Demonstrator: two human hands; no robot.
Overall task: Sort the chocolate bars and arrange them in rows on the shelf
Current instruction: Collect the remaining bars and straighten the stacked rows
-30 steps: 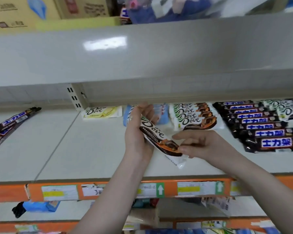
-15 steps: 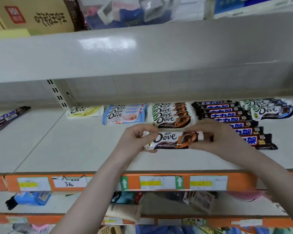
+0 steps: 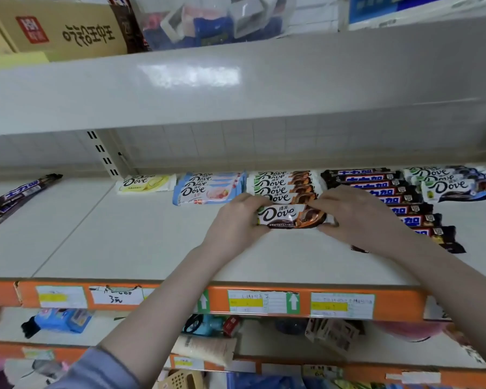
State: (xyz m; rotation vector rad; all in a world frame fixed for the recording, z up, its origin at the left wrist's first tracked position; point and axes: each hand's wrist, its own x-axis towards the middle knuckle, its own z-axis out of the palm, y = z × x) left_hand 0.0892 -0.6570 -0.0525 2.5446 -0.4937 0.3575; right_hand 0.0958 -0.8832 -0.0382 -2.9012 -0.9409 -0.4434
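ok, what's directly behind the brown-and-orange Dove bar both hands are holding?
Behind the brown-and-orange Dove bar, gripped by left hand and right hand, a row of matching Dove bars overlaps toward the shelf's back wall. Lower layers are covered.

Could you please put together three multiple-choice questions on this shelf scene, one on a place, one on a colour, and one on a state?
1. Where does the yellow Dove bar lie?
A. left of the blue Dove stack
B. right of the dark bars
C. on the orange shelf edge

2. What colour is the shelf edge that carries the price labels?
A. green
B. orange
C. white

3. How is the brown Dove bar held?
A. by the left hand alone
B. it lies untouched
C. by both hands, one at each end

Answers: 1 A, it is the leftmost pack in the back row; 2 B, the strip behind the labels is orange; 3 C, the left hand grips its left end and the right hand its right end.
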